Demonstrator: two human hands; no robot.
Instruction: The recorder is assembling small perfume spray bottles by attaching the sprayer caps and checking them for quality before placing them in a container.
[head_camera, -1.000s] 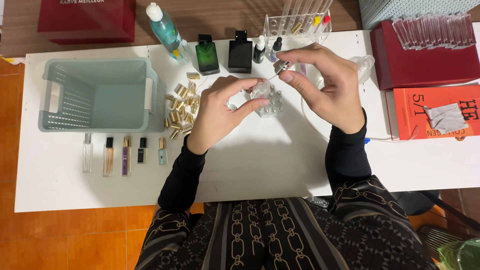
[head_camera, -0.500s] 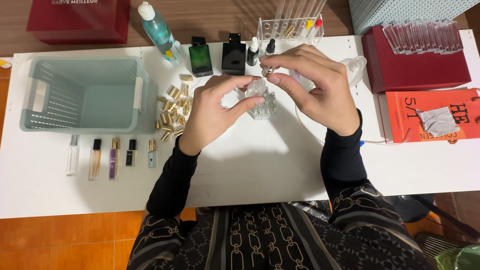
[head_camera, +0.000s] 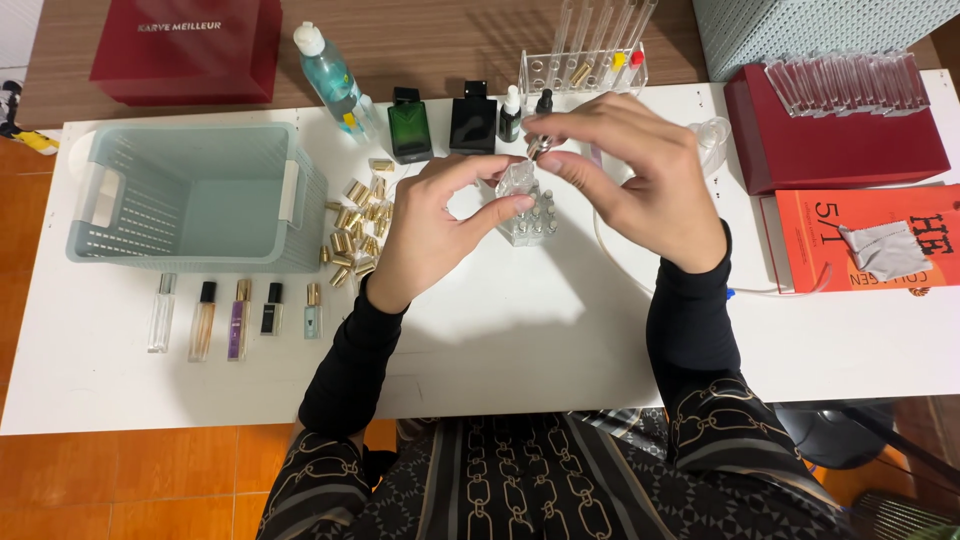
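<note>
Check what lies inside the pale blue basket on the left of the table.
The pale blue basket shows only its bare slatted floor and walls; nothing lies on the visible part. The strip just inside its near rim is hidden from this angle.

the right hand (head_camera: 640, 180) has lowered its small silver spray cap (head_camera: 536, 148) from above onto the small clear glass vial (head_camera: 517, 180), which the left hand (head_camera: 435, 225) has raised slightly.
</note>
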